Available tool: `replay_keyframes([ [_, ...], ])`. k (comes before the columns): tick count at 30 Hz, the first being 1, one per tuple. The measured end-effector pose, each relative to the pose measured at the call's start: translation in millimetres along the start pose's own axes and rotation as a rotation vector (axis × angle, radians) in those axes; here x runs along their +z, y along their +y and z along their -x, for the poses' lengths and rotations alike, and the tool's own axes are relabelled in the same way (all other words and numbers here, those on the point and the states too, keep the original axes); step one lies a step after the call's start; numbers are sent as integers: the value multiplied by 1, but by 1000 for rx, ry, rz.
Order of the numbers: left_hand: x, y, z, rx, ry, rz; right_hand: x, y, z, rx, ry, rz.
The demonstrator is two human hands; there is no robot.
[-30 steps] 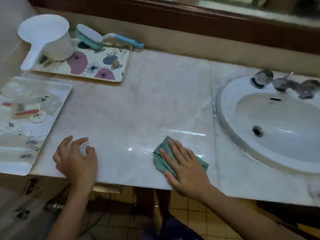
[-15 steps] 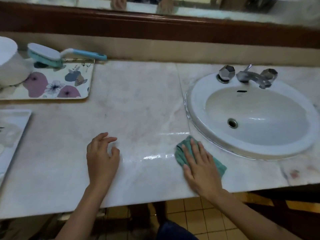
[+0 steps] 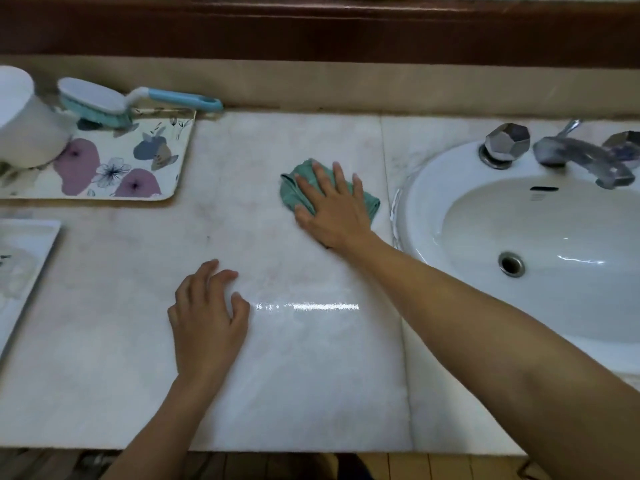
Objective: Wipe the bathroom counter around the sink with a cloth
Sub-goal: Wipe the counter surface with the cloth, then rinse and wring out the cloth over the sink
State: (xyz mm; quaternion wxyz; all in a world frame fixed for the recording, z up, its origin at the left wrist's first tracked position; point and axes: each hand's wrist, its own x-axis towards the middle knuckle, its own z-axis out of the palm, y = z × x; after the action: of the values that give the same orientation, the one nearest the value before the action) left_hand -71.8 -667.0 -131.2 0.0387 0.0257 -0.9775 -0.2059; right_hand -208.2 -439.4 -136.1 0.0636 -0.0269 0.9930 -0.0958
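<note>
step: wiping the table (image 3: 311,375) left of the sink (image 3: 415,202) | right hand (image 3: 332,209) flat, fingers spread, pressing the green cloth (image 3: 294,188) | left hand (image 3: 207,323) empty, fingers loosely apart, braced on the marble | advice: keep the palm flat, overlap strokes, follow the basin rim

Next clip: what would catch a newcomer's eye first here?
The green cloth, pressed flat under the right hand mid-counter, just left of the white sink. Next, the flowered tray at the far left with a blue scrub brush across its back edge. The left hand rests empty on the marble counter nearer the front.
</note>
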Motion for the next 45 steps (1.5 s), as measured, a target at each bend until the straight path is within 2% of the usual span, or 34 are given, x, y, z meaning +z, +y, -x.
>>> replay_keyframes([
  [5, 1, -1, 0, 0, -20, -27, 2, 0, 30, 65, 17, -57],
  [12, 1, -2, -1, 37, -55, -60, 17, -5, 175, 29, 1, -89],
  [15, 0, -4, 1, 46, -56, -33, 14, 6, 226, -56, -29, -88],
  [17, 0, -1, 3, -25, -71, 45, 0, 22, 245, -83, -97, -215],
  [19, -7, 14, 15, -45, -75, 212, -21, 37, 257, 26, -138, -470],
  [21, -13, 43, 38, 135, -101, 336, -45, 49, 262, 222, -50, -833],
  [23, -15, 78, 63, 464, -159, 319, -66, 63, 263, 415, -3, -1221],
  [24, -15, 96, 70, 616, -170, 263, -74, 74, 263, 503, -38, -1426],
  [27, -13, 157, 69, 879, -147, 101, -103, 103, 267, 649, -288, -1923],
  [30, -8, 224, 60, 1147, -100, -89, -129, 131, 275, 536, -555, -2086],
  [33, 8, 281, 50, 1311, -82, -77, -153, 166, 280, 328, -697, -2048],
  [35, 19, 317, 47, 1334, -77, 18, -170, 193, 283, 340, -693, -1856],
  [39, 23, 385, 31, 1473, -44, -155, -194, 247, 282, 310, -718, -1516],
  [45, 1, 463, 7, 1568, 24, -382, -219, 313, 272, 179, -1022, -1537],
])
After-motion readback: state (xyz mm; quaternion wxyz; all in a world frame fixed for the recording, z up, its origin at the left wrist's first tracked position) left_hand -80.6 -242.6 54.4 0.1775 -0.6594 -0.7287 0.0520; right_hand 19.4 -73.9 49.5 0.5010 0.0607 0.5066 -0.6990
